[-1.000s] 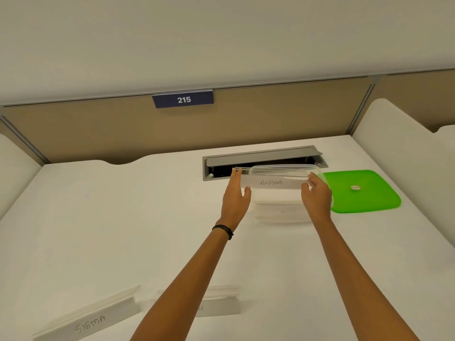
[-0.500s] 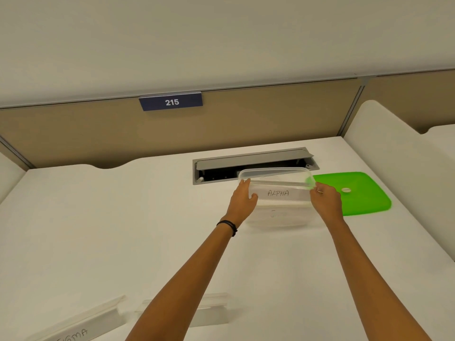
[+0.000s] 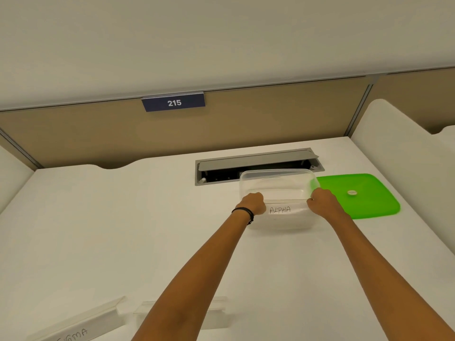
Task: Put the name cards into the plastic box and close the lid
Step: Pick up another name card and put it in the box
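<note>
A clear plastic box (image 3: 275, 174) stands on the white desk, past its middle. Both hands hold a name card marked ALPHA (image 3: 283, 209) low inside the box, seen through its near wall. My left hand (image 3: 253, 203) grips the card's left end and my right hand (image 3: 321, 201) grips its right end. The green lid (image 3: 364, 205) lies flat on the desk, just right of the box. Two more name cards lie near the front edge: one marked SIGMA (image 3: 81, 326) at the left, and a second one (image 3: 214, 313) partly hidden behind my left forearm.
An open grey cable hatch (image 3: 256, 161) is set into the desk just behind the box. A tan partition with a blue 215 sign (image 3: 173, 102) closes the back. White side panels (image 3: 403, 153) rise at the right and left edges.
Both hands have lowered the ALPHA card from above the box's rim down into the box. The camera has shifted, so the front cards sit lower in view.
</note>
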Demonstrator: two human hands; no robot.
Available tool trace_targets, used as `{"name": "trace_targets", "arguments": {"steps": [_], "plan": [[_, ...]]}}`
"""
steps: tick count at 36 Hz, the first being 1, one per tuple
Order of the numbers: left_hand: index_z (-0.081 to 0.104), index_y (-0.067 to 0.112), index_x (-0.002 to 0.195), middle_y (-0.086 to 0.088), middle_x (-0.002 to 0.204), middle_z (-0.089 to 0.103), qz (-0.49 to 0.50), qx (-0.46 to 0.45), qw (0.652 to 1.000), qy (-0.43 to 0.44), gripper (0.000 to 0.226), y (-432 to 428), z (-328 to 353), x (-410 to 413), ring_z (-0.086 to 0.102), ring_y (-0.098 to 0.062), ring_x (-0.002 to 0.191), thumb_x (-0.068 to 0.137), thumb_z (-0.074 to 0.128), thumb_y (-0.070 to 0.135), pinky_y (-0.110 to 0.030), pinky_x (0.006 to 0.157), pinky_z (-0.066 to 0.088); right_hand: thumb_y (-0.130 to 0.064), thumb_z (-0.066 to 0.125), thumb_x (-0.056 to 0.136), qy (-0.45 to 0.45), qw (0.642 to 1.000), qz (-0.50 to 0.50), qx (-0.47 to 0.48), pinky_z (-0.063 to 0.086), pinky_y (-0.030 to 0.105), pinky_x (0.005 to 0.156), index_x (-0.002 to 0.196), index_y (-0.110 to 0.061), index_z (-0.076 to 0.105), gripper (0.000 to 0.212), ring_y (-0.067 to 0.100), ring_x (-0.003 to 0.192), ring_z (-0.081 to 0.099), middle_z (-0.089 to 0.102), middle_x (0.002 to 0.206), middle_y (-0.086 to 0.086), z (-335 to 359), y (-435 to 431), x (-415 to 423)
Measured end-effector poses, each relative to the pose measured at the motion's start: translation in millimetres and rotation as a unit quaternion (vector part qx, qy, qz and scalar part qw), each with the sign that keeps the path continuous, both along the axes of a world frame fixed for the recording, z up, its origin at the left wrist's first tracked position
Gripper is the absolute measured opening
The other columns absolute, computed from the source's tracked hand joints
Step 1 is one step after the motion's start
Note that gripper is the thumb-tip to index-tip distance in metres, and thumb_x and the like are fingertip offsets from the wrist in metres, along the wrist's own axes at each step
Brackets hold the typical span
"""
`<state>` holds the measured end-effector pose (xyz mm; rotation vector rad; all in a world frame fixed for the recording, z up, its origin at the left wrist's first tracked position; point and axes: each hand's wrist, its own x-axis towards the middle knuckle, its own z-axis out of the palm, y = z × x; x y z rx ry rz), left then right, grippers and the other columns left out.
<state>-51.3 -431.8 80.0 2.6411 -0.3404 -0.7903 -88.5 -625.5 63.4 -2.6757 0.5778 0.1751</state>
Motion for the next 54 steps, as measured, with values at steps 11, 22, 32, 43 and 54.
{"name": "trace_targets", "arguments": {"steps": [11, 22, 32, 43, 54], "plan": [[0.044, -0.004, 0.129, -0.022, 0.130, 0.054, -0.041, 0.065, 0.996, -0.053, 0.033, -9.8, -21.1, -2.9, 0.054, -0.035, 0.119, 0.098, 0.034, 0.005, -0.038, 0.101, 0.043, -0.009, 0.044, 0.091, 0.040, 0.997, 0.023, -0.060, 0.040, 0.031, 0.070, 0.083, -0.001, 0.052, 0.013, 0.037, 0.100, 0.060, 0.062, 0.110, 0.022, -3.4, 4.5, 0.6], [0.041, -0.004, 0.132, -0.022, 0.132, 0.048, -0.084, 0.131, 0.977, -0.146, 0.036, -11.0, -48.7, -4.6, 0.040, -0.044, 0.128, 0.098, 0.032, 0.006, -0.047, 0.116, 0.024, -0.001, 0.040, 0.092, 0.050, 0.995, 0.015, -0.091, 0.048, 0.034, 0.084, 0.110, 0.004, 0.056, 0.025, 0.034, 0.107, 0.060, 0.059, 0.118, 0.019, -11.8, 15.7, 0.0], [0.051, -0.003, 0.120, -0.019, 0.122, 0.057, -0.133, 0.128, 0.962, -0.200, 0.036, -6.5, -48.7, -7.9, 0.052, -0.035, 0.115, 0.103, 0.024, 0.013, -0.050, 0.109, 0.033, -0.029, 0.029, 0.101, -0.009, 0.996, 0.048, -0.071, 0.047, 0.038, 0.083, 0.096, 0.001, 0.063, 0.046, 0.034, 0.099, 0.062, 0.063, 0.104, 0.017, -18.1, 25.8, -1.6], [0.055, -0.001, 0.114, -0.018, 0.114, 0.061, -0.106, 0.075, 0.967, -0.219, 0.027, -2.8, -52.3, -10.8, 0.057, -0.034, 0.104, 0.100, 0.033, 0.005, -0.057, 0.111, 0.028, -0.031, 0.023, 0.102, -0.042, 0.995, 0.088, -0.034, 0.037, 0.045, 0.102, 0.077, -0.008, 0.056, 0.048, 0.032, 0.093, 0.062, 0.070, 0.094, 0.015, -30.8, 29.4, -4.7], [0.061, 0.001, 0.099, -0.018, 0.098, 0.069, -0.043, -0.044, 0.977, -0.204, 0.038, 5.1, -42.5, -17.0, 0.062, -0.032, 0.085, 0.101, 0.027, 0.016, -0.038, 0.090, 0.045, -0.026, 0.032, 0.101, -0.080, 0.995, 0.058, 0.024, 0.043, 0.042, 0.091, 0.105, -0.003, 0.065, 0.040, 0.033, 0.099, 0.061, 0.067, 0.107, 0.016, -25.3, 33.6, -9.5]]}}
